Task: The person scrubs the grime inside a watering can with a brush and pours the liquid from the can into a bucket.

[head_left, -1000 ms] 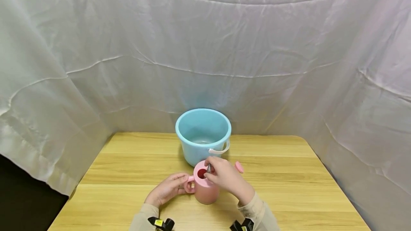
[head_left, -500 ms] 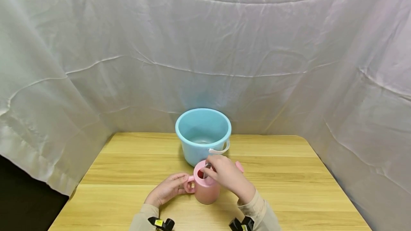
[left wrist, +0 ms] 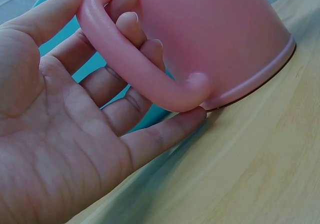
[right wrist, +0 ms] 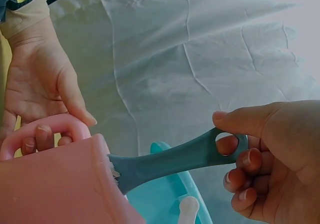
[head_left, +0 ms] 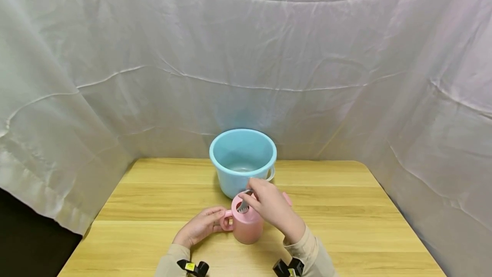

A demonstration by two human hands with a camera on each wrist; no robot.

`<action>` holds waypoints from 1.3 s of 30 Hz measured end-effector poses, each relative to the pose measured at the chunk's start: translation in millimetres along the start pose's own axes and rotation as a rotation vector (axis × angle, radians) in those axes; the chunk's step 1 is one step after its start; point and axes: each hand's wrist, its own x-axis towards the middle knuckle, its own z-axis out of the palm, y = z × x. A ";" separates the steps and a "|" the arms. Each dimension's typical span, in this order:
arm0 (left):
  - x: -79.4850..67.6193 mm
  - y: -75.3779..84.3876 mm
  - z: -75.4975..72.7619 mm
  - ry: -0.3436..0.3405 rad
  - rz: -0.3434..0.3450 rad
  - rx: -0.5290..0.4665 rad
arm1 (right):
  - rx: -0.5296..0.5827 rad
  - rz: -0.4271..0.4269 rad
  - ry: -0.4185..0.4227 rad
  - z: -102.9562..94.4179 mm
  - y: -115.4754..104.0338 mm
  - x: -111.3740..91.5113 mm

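Observation:
A pink watering can stands upright on the table, its round top opening facing up. My left hand grips its loop handle, with several fingers passed through the loop and the thumb on its upper part. Above the opening my right hand pinches the holed end of a grey-blue handled tool. The tool slants down into the can. Pale, jagged teeth or bristles show at the opening; the rest of its lower end is hidden inside.
A light blue bucket with a white handle stands just behind the can, its inside bare. The wooden table is ringed by pale hanging cloth at the back and both sides.
My right hand has risen slightly, drawing more of the grey-blue tool up, so its jagged part now shows in the opening. The left hand has kept its hold on the can's handle.

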 end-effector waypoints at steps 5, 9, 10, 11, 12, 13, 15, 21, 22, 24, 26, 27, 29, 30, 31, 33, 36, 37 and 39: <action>0.3 0.8 -0.3 -0.001 0.006 0.000 | -0.008 0.031 -0.053 1.7 -1.1 -0.8; 0.5 0.6 0.4 -0.002 0.001 -0.006 | -0.042 0.039 -0.115 10.0 0.2 -4.5; 0.5 0.4 0.5 -0.003 0.000 -0.009 | -0.050 0.040 -0.128 12.6 0.9 -5.7; 0.5 0.3 0.6 -0.003 -0.001 -0.011 | -0.061 0.042 -0.137 15.0 1.6 -6.8; 0.5 0.2 0.6 -0.005 0.000 -0.011 | -0.069 0.041 -0.142 17.2 2.4 -7.7; 0.5 0.3 0.6 -0.005 0.000 -0.011 | -0.070 0.038 -0.143 19.0 3.1 -8.5; 0.5 0.4 0.5 -0.006 0.004 -0.009 | -0.069 0.036 -0.139 21.9 4.5 -9.5; 0.5 0.8 0.3 -0.004 0.003 -0.006 | -0.072 0.012 -0.099 25.1 6.6 -9.0; 0.5 0.7 0.2 -0.003 0.001 -0.007 | -0.083 0.010 -0.093 25.4 6.7 -9.0; 0.3 0.4 0.1 0.001 -0.004 -0.007 | -0.101 0.003 -0.073 25.9 6.7 -9.1; 0.0 -0.1 0.0 0.004 -0.007 -0.005 | -0.122 0.000 -0.060 26.3 6.5 -9.3; -0.1 -0.3 0.0 0.004 -0.006 -0.004 | -0.130 0.001 -0.055 26.4 6.2 -9.4; -0.3 -0.8 -0.1 0.003 -0.005 -0.002 | -0.130 0.000 -0.051 26.9 5.7 -9.6; -0.3 -1.0 0.0 0.002 -0.004 -0.002 | -0.128 0.001 -0.053 27.0 5.2 -9.7; -0.3 -1.1 0.1 -0.001 -0.002 -0.003 | -0.122 0.000 -0.057 27.3 5.0 -9.8; -0.4 -1.2 0.2 -0.005 0.001 -0.005 | -0.104 -0.007 -0.058 28.0 4.2 -9.7; -0.5 -1.2 0.3 -0.009 0.004 -0.009 | -0.080 -0.018 -0.057 29.5 3.4 -9.3; -0.5 -1.1 0.3 -0.009 0.006 -0.009 | -0.069 -0.022 -0.055 30.0 3.2 -9.0; -0.7 -1.0 0.3 -0.009 0.007 -0.010 | -0.046 -0.024 -0.053 30.9 2.7 -8.4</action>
